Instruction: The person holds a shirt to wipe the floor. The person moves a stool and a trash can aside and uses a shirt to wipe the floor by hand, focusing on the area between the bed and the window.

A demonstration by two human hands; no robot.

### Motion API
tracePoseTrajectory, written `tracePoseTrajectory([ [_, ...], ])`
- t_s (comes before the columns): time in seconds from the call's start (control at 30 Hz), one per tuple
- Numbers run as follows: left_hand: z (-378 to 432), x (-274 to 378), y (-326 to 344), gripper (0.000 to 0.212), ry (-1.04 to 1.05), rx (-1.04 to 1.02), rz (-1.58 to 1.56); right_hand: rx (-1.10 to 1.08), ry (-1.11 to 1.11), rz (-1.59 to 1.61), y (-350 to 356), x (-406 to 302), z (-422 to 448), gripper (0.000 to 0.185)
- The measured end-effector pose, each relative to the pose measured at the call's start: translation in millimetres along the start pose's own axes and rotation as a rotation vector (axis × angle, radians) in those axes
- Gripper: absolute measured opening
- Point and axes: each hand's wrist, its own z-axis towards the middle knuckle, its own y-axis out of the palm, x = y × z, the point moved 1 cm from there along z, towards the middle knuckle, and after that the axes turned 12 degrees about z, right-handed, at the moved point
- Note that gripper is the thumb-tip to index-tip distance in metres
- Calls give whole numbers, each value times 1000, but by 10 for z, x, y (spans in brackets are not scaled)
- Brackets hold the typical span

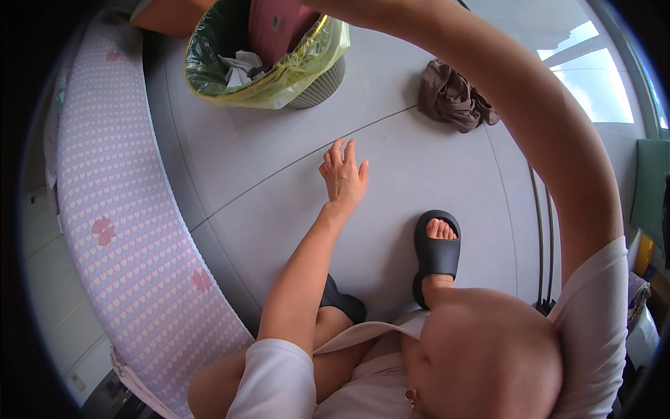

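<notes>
My left hand [343,173] hovers palm down over the grey tiled floor [251,173], fingers apart and holding nothing. My right arm [528,78] curves up to the top edge of the view, where the hand itself is cut off. Near that wrist stands a ribbed grey waste bin [320,86], lined with a translucent yellow bin bag [293,84]. Inside it, a flat pink panel-like thing [280,34] leans upright, its top out of view. Crumpled white paper [239,67] lies beside the panel. A bunched brown cloth [454,99] rests on the floor to the bin's right.
A long heart-patterned fabric cover [131,209] borders the left side. My feet wear black slippers [438,251], with the left one [340,298] partly hidden by my arm. Dark thin rods or cables [544,230] run down the right. An orange-brown object [170,17] stands behind the bin.
</notes>
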Motion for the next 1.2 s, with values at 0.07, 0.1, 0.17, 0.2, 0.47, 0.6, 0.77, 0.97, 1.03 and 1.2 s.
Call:
tracePoseTrajectory([
  [0.07, 55, 59, 48, 51, 11, 11, 3, -197, 140, 47, 83, -168, 3, 35],
  [0.1, 83, 85, 69, 50, 16, 13, 3, -202, 175, 78, 34, -220, -46, 40],
  [0.17, 174, 110, 86, 44, -32, -8, 3, -115, 203, 133, 5, -225, -234, 46],
  [0.2, 234, 121, 85, 41, -58, -18, 6, -26, 194, 159, 11, -176, -387, 47],
  [0.47, 560, 384, 315, 11, 273, -71, 347, -61, 735, -247, -834, 544, -2610, 39],
  [0.6, 603, 278, 417, 10, 397, 35, 358, -132, 813, -320, -929, 563, -3016, 50],
  [0.77, 634, 231, 336, 8, 374, 98, 242, -541, 898, -351, -637, 552, -3191, 75],
  [0.97, 566, 126, -592, 8, 295, 481, -8, -710, 1074, -352, -528, 418, -3108, 77],
  [1.03, 659, 40, -1056, 10, 262, 649, 50, -728, 1071, -333, -515, 256, -3081, 77],
  [1.2, 1168, -174, -1953, 5, 85, 947, 313, -843, 1014, -238, -264, -385, -2961, 73],
])
